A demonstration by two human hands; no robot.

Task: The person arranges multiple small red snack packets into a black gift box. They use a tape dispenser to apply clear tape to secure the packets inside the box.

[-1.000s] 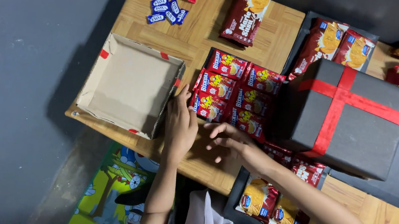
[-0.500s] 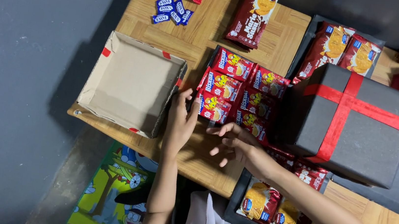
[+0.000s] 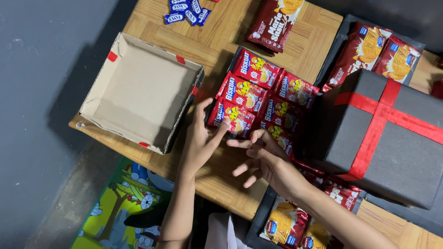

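Observation:
My left hand rests on the wooden table with its fingertips touching the nearest red biscuit packet. My right hand hovers just right of it, fingers spread, its fingertips at the lower edge of the same group of red biscuit packets, which lie in rows inside a shallow black tray. Neither hand grips anything. An empty open cardboard box sits just left of my left hand.
A grey gift box with red ribbon stands right of the packets on a dark lid. Dark red biscuit packs and small blue sweets lie at the far edge. A black tray with orange-printed packets sits near me.
Both hands have moved away from me toward the red packets; the left fingertips now touch the nearest packet and the right fingers have spread open.

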